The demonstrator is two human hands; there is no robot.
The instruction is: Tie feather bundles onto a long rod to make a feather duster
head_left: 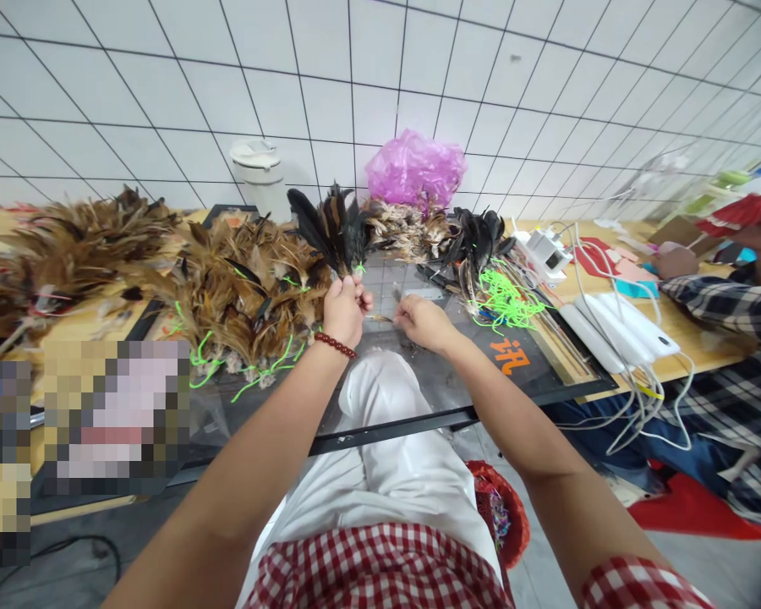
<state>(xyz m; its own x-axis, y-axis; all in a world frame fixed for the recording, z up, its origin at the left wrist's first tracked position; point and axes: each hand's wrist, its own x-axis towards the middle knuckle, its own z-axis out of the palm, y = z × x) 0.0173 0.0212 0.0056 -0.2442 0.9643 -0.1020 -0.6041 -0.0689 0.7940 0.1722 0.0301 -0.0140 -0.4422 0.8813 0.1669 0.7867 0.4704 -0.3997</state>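
Observation:
My left hand point(347, 309) is closed around the lower end of a feather bundle point(331, 227). Its dark and brown-striped feathers fan upward, and a bit of green string shows near the fingers. Apart from it, my right hand point(424, 321) is in a pinch over the glass tabletop point(444, 368). A thin brownish sliver shows at its fingertips, too small to name. Left of my hands lies a heap of brown feathers point(247, 288) with green ties. To the right, black feathers point(479, 237) rest beside a tangle of green string point(511, 298).
Behind are a pink plastic bag point(415, 165), short fluffy feathers point(399, 227) and a white lidded bin point(258, 178). A white power strip point(618, 330) with loose cables lies at right, near a co-worker's checked sleeve point(714, 300). A red basket point(513, 529) stands below the table.

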